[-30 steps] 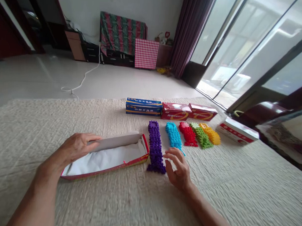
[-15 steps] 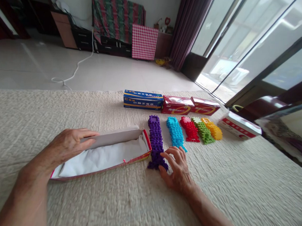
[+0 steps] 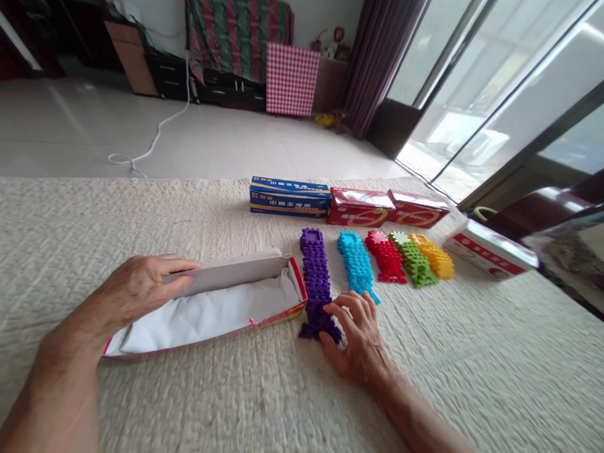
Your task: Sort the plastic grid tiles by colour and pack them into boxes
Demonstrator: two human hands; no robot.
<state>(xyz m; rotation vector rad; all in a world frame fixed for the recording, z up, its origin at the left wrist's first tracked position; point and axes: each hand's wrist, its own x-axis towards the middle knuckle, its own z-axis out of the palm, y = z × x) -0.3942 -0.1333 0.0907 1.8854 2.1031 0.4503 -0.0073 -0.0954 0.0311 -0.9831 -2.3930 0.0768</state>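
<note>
My left hand (image 3: 147,283) is closed over the back wall of a long open box (image 3: 214,276), thumb inside. Folded white material, like cloth or paper, (image 3: 203,315) lines the box. To its right lies a row of purple interlocking plastic blocks (image 3: 316,267), close to the box's red end. My right hand (image 3: 360,336) has its thumb and curled fingertips on the near end of this purple row. Beyond that hand lie similar rows: blue blocks (image 3: 355,262), red blocks (image 3: 385,260), green blocks (image 3: 414,261) and yellow blocks (image 3: 435,259).
Behind the rows stand a blue box (image 3: 289,200) and two red boxes, one in the middle (image 3: 361,209) and one farther right (image 3: 419,210). A white-and-red box (image 3: 491,251) lies at the right. Everything rests on a quilted beige cover (image 3: 214,409). A white cable (image 3: 158,137) trails across the floor.
The view has shifted slightly, so things on the cover appear a little farther right. Both hands keep the same places on the box and the purple blocks.
</note>
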